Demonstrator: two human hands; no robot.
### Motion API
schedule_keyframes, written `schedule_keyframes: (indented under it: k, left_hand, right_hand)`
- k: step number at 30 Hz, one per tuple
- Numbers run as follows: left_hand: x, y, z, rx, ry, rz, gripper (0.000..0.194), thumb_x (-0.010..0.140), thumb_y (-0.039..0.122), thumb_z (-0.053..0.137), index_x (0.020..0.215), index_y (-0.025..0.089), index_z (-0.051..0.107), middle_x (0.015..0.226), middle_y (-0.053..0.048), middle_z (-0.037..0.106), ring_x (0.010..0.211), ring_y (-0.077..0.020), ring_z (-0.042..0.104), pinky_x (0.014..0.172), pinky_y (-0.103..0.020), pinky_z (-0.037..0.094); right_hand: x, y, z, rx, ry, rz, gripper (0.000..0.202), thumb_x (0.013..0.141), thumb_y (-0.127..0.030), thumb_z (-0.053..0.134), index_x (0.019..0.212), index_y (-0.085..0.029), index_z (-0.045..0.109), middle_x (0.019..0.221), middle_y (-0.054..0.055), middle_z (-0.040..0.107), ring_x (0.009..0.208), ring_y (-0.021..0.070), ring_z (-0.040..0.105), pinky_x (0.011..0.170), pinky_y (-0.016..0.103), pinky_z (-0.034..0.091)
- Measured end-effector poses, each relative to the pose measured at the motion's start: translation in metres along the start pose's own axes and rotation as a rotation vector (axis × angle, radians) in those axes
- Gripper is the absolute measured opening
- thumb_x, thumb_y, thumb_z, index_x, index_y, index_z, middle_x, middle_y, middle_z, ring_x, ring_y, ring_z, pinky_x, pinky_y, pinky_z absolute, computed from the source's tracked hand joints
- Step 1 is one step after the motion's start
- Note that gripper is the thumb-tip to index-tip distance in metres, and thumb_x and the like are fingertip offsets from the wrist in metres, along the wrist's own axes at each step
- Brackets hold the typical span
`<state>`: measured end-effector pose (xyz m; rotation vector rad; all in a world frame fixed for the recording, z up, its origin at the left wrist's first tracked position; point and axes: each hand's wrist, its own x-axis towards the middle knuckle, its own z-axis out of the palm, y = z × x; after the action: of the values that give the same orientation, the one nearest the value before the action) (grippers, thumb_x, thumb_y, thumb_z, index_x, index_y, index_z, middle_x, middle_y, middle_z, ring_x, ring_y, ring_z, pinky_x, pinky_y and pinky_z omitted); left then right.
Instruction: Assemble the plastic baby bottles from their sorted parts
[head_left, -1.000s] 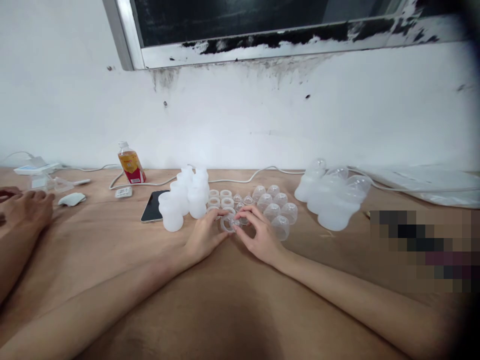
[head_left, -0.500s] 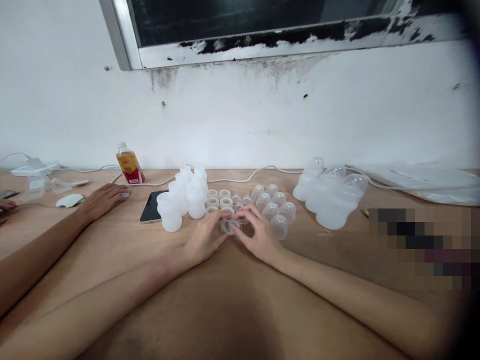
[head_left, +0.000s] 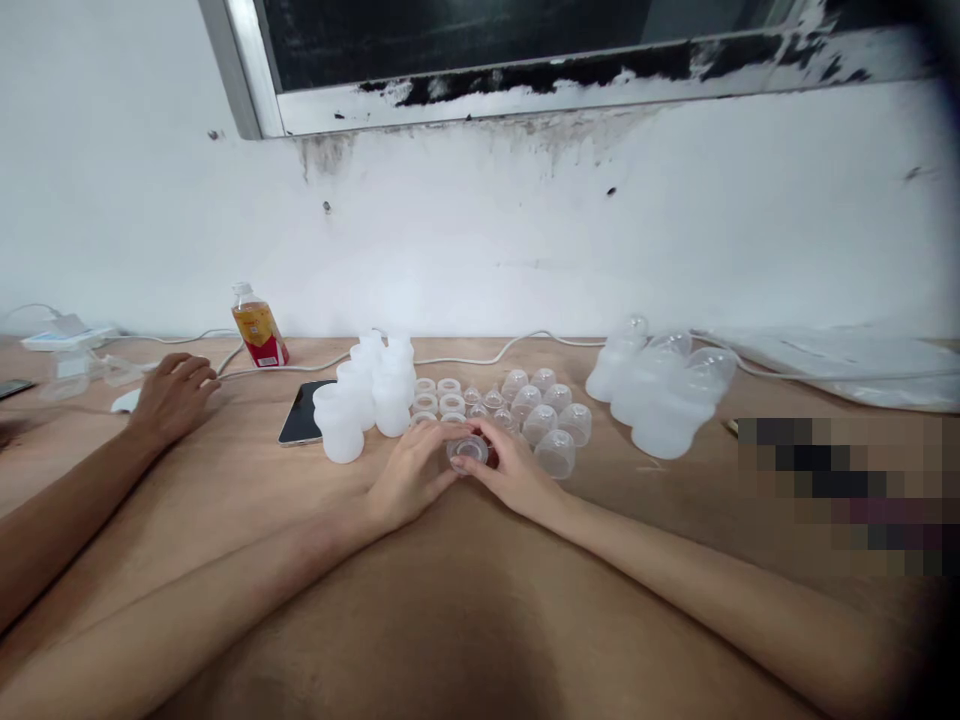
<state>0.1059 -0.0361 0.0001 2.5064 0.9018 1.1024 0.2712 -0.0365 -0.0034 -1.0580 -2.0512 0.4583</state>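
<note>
Gripping one ring (head_left: 468, 450), left hand (head_left: 410, 466) and right hand (head_left: 519, 472) sit near seven clear domes (head_left: 555, 455).

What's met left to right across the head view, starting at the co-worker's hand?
Co-worker's hand, drink bottle, uncapped bottles, left hand, clear piece, right hand, capped bottles, plastic sheet.

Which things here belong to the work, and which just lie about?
Apparently part of the work:
clear round piece, in left hand and right hand
white rings
small clear pointed pieces
clear domed caps
white bottles
capped bottles

Apparently just lying about:
phone
drink bottle
white cable
plastic sheeting
</note>
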Motion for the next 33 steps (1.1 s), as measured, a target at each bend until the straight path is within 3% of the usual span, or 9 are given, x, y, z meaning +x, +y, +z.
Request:
schedule_keyframes:
  k: [5,8,10,15,19,22,27,33]
  left_hand:
    - [-0.0004,0.0013,-0.0003,-0.036,-0.032,0.045,0.030,0.078,0.016,0.050,0.107,0.022,0.045,0.108,-0.003,0.055,0.099,-0.0154,0.050,0.086,-0.031,0.040]
    - [0.0000,0.0020,-0.0002,-0.065,-0.045,0.029,0.031,0.077,0.015,0.050,0.107,0.021,0.044,0.105,-0.003,0.055,0.094,-0.0137,0.052,0.081,-0.027,0.043]
    - [0.0003,0.0021,0.0001,-0.074,-0.047,0.001,0.029,0.077,0.016,0.051,0.105,0.021,0.045,0.101,-0.002,0.056,0.087,-0.0130,0.054,0.075,-0.025,0.045]
    - [-0.0001,0.0039,-0.0004,-0.121,-0.054,0.004,0.036,0.074,0.017,0.053,0.109,0.020,0.042,0.106,-0.004,0.053,0.087,-0.0138,0.052,0.072,-0.025,0.045]
    - [-0.0004,0.0062,-0.0016,-0.173,-0.034,-0.013,0.045,0.073,0.021,0.054,0.115,0.019,0.037,0.109,-0.007,0.049,0.089,-0.0151,0.050,0.072,-0.026,0.045]
    - [0.0008,0.0063,-0.0018,-0.211,0.024,-0.123,0.029,0.078,0.024,0.048,0.105,0.016,0.042,0.100,-0.008,0.052,0.081,-0.0133,0.053,0.068,-0.025,0.046]
    - [0.0025,0.0053,-0.0011,-0.209,-0.009,-0.253,0.015,0.080,0.029,0.045,0.083,0.014,0.050,0.075,-0.002,0.056,0.065,-0.0104,0.052,0.058,-0.021,0.043]
    - [0.0032,0.0033,0.0002,-0.259,-0.006,-0.309,0.013,0.078,0.025,0.047,0.086,0.015,0.049,0.079,-0.002,0.057,0.066,-0.0100,0.053,0.057,-0.020,0.043]
  right_hand:
    - [0.0004,0.0028,0.0002,0.026,-0.095,0.083,0.028,0.078,-0.040,0.048,0.093,-0.018,0.055,0.075,0.001,0.061,0.064,0.0144,0.054,0.059,0.026,0.041]
    - [-0.0002,0.0038,-0.0012,0.107,-0.090,0.050,0.037,0.076,-0.038,0.052,0.109,-0.020,0.048,0.100,0.004,0.058,0.088,0.0180,0.054,0.074,0.030,0.042]
    - [-0.0010,0.0038,-0.0022,0.155,-0.097,0.030,0.040,0.079,-0.035,0.048,0.116,-0.021,0.041,0.109,0.005,0.054,0.092,0.0178,0.053,0.079,0.032,0.041]
    - [-0.0023,0.0059,-0.0012,0.232,-0.131,0.068,0.034,0.085,-0.033,0.037,0.116,-0.020,0.040,0.075,0.002,0.060,0.054,0.0119,0.056,0.062,0.028,0.045]
    - [-0.0017,0.0066,-0.0001,0.192,-0.090,0.096,0.033,0.084,-0.033,0.041,0.113,-0.019,0.045,0.063,0.000,0.058,0.054,0.0130,0.056,0.058,0.027,0.043]
    - [-0.0015,0.0044,-0.0007,0.246,-0.134,0.109,0.028,0.085,-0.035,0.039,0.105,-0.019,0.050,0.057,-0.002,0.056,0.050,0.0115,0.056,0.053,0.023,0.042]
    - [-0.0018,0.0012,-0.0028,0.236,-0.140,0.098,0.025,0.085,-0.036,0.037,0.090,-0.018,0.053,0.059,-0.002,0.054,0.041,0.0077,0.050,0.046,0.020,0.038]
    - [-0.0037,-0.0007,-0.0046,0.133,-0.127,0.046,0.026,0.086,-0.028,0.035,0.106,-0.018,0.048,0.055,-0.002,0.054,0.050,0.0110,0.053,0.055,0.023,0.042]
